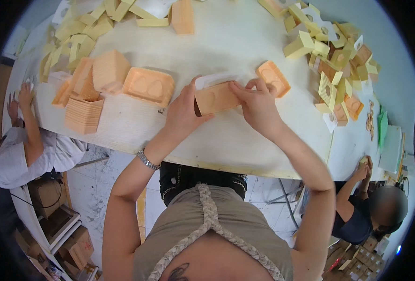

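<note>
Small orange cardboard box [215, 98] with an oval window, held above the near part of the pale worktable [226, 140], gripped from both ends. Left hand [183, 112] wrapped round the box's left end, thumb over the top and fingers beneath, apparently to brace it. Right hand [256, 104] closed on the right end, fingertips [239, 87] pinching the upper edge beside a white flap [216, 78] standing out of the top, probably to fold or tuck it. Just beyond the right hand, an orange moulded plastic tray [274, 77] lying flat, within easy reach. Left of the box, a wider orange moulded tray with two hollows [149, 86], then stacks of nested orange trays [86, 105], seemingly kept as ready stock. Along the far left edge, a heap of flat yellow cardboard blanks [74, 40]; on the right, a loose pile of folded yellow and orange boxes [334, 56], likely finished pieces set aside. Another person's hands [20, 98] at the left table edge, and another person's hand [364, 165] at the lower right corner, both well apart from the box.
</note>
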Demonstrator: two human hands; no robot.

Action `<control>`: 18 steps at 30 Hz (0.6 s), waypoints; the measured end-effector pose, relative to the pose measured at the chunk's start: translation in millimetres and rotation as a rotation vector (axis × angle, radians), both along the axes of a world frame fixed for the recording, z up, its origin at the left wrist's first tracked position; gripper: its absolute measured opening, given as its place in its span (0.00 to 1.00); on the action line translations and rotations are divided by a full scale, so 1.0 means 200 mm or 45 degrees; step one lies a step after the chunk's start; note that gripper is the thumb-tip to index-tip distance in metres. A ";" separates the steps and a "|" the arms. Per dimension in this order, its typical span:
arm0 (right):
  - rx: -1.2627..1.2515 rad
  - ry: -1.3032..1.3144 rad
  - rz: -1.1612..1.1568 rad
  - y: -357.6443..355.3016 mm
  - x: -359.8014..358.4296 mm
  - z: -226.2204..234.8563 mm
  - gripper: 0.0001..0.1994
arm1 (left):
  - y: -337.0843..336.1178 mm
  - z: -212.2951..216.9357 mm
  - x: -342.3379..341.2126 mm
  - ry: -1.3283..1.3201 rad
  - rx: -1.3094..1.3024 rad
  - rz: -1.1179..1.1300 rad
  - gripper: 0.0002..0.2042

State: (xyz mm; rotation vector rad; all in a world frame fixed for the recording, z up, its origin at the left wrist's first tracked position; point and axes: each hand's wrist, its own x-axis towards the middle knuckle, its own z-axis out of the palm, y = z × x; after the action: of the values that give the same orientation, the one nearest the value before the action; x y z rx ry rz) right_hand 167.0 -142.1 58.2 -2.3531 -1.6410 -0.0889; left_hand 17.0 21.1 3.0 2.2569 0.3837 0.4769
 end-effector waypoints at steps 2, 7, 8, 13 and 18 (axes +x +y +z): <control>-0.087 -0.445 0.166 0.01 -0.02 0.00 0.18 | 0.00 0.01 -0.01 0.041 -0.021 -0.009 0.51; 0.021 -0.605 0.311 -0.07 -0.01 0.07 0.15 | 0.00 0.01 -0.01 0.094 -0.068 0.010 0.50; 0.015 -0.584 0.345 -0.11 -0.02 0.05 0.13 | 0.00 0.00 -0.01 0.073 -0.064 0.000 0.50; 0.006 -0.235 0.215 -0.08 -0.01 0.01 0.09 | 0.00 0.00 0.02 0.112 -0.109 -0.028 0.50; 0.261 -0.213 0.303 -0.02 -0.08 -0.04 0.13 | 0.00 0.03 0.02 0.102 -0.096 0.005 0.51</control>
State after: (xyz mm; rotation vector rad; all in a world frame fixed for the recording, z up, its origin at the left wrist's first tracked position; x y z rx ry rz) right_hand 151.4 -146.2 49.9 -2.0320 -1.8782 -0.3955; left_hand 20.2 20.8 8.2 2.2072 0.4403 0.3688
